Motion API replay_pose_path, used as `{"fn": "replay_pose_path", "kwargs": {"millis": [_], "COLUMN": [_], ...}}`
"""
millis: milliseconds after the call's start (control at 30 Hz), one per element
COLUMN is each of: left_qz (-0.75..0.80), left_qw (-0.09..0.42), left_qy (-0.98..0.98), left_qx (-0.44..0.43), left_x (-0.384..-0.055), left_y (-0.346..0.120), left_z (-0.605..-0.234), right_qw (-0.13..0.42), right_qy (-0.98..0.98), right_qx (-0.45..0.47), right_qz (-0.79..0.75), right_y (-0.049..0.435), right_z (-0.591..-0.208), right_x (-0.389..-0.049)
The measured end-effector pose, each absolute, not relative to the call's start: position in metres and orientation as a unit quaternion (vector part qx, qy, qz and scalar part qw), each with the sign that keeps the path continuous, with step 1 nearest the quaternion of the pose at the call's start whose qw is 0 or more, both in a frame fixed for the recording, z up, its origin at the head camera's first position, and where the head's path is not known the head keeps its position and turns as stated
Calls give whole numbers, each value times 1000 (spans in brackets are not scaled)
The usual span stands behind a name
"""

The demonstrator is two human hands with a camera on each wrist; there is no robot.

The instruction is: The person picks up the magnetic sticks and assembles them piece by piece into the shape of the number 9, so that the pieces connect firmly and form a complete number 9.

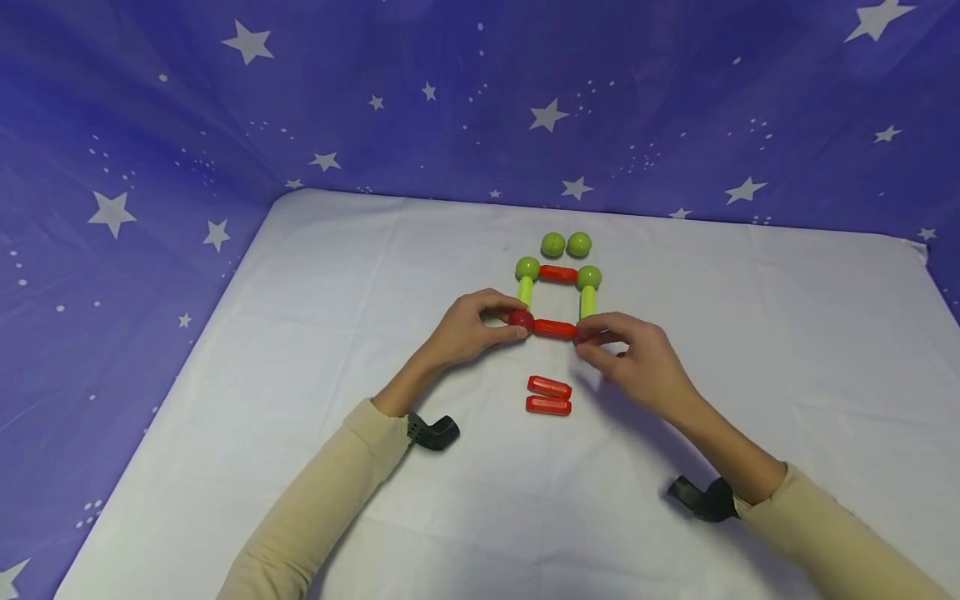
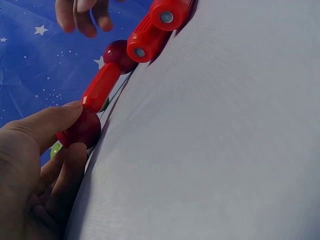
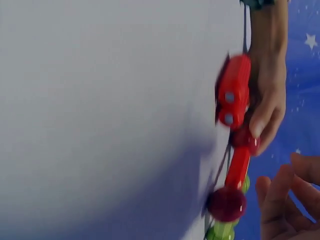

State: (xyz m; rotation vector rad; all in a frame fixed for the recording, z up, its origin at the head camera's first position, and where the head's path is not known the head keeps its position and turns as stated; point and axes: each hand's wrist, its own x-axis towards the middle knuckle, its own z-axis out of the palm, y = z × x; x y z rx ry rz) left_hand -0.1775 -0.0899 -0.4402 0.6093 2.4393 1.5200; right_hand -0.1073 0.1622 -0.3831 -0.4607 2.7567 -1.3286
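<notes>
A square of magnetic sticks and balls lies on the white cloth, with two green balls [image 1: 528,267] at its far corners and two dark red balls at its near ones. Red sticks [image 1: 555,329] form the near and far sides, yellow-green sticks [image 1: 588,302] the other two. My left hand [image 1: 474,329] pinches the near-left red ball [image 2: 82,129] between thumb and fingers. Beside the near-right red ball [image 3: 227,204], my right hand [image 1: 637,357] has its fingers loosely bent and parted; the right wrist view shows a gap between them and the ball.
Two loose red sticks [image 1: 548,406] with metal ends lie on the near side of the square. Beyond it sit two spare green balls [image 1: 553,244], side by side. A blue star-printed backdrop [image 1: 480,100] rises behind the white-covered table [image 1: 337,250].
</notes>
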Motion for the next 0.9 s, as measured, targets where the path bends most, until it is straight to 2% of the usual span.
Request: {"fn": "replay_pose_path", "kwargs": {"millis": [333, 900], "left_qz": [515, 516], "left_qw": [97, 88], "left_qy": [827, 825], "left_qx": [203, 212], "left_x": [-177, -178], "left_y": [-91, -90], "left_z": [-443, -442], "right_qw": [85, 106], "right_qy": [880, 889], "right_qx": [-185, -202], "right_qz": [-429, -396], "right_y": [147, 146], "right_z": [-403, -408], "right_x": [-87, -88]}}
